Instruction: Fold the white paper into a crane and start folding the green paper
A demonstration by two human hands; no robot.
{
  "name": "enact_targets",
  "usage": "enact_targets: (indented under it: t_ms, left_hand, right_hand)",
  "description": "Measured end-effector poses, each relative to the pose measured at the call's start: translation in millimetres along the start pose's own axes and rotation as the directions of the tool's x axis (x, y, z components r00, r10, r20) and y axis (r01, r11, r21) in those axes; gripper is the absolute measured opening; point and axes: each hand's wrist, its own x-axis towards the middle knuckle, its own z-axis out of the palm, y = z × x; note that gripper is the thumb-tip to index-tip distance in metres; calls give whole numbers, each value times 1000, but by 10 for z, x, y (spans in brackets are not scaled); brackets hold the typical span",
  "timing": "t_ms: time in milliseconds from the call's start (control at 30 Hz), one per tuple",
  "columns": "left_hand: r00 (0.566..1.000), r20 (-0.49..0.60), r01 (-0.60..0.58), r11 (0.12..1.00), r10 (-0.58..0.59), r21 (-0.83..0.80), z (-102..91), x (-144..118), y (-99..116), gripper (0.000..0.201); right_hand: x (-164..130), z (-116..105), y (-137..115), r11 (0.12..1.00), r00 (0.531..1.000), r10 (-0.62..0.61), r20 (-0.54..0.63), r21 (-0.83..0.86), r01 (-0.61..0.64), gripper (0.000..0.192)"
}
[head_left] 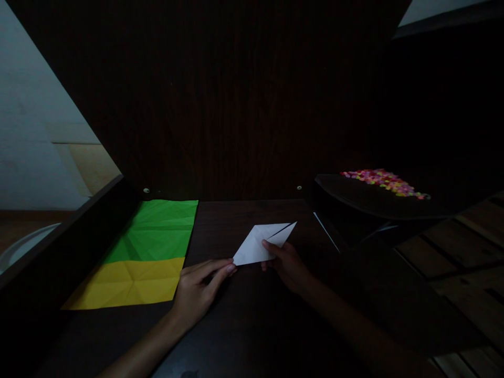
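Note:
A folded white paper (258,245) lies on the dark wooden table (244,325), shaped like a pointed kite. My left hand (199,289) rests flat beside it, with the fingertips touching the paper's left corner. My right hand (287,265) holds the paper's lower right edge, thumb on top of the sheet. The scene is dim and both forearms reach in from the bottom.
A creased green sheet (157,228) and a creased yellow sheet (129,281) lie overlapped at the left. A dark tray (354,197) holding several small colourful pieces (384,181) sits at the right. A dark wooden panel rises behind the table.

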Motion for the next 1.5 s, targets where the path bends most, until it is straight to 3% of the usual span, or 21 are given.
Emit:
enact_targets:
  t_ms: [267,467,567,800,1067,1200,1367,1500]
  left_hand:
    - [996,-23,82,997,-81,3,6,-6,15,11]
    - [955,-3,290,937,-296,-197,36,1,20,12]
    - [943,7,323,913,-332,-250,44,6,27,12]
    - [959,0,278,936,-285,-217,16,33,97,11]
    - [947,26,315,912,-320,-264,25,34,86,13]
    - [973,-23,227,967,-231,-116,-1,17,74,15]
    - [998,13,64,998,-64,-18,-18,-6,62,40]
    - [997,1,74,997,-74,-30,4,11,47,31]
  right_hand:
    - [-21,34,-20,1000,1000,-20,-9,-9,19,37]
    - [-25,36,-16,1000,999,-12,-44,7,13,36]
    - [-34,42,-17,1000,999,-4,-44,12,5,36]
    - [-52,74,-37,999,998,6,-57,39,-4,38]
    - [-57,70,-16,1000,998,17,-53,25,-16,37]
    - [-71,85,-9,1000,999,7,-53,19,-6,38]
    - [-111,115,9,1000,1000,-8,-30,15,9,39]
    - [-124,113,33,1000,1000,-10,-15,-3,9,39]
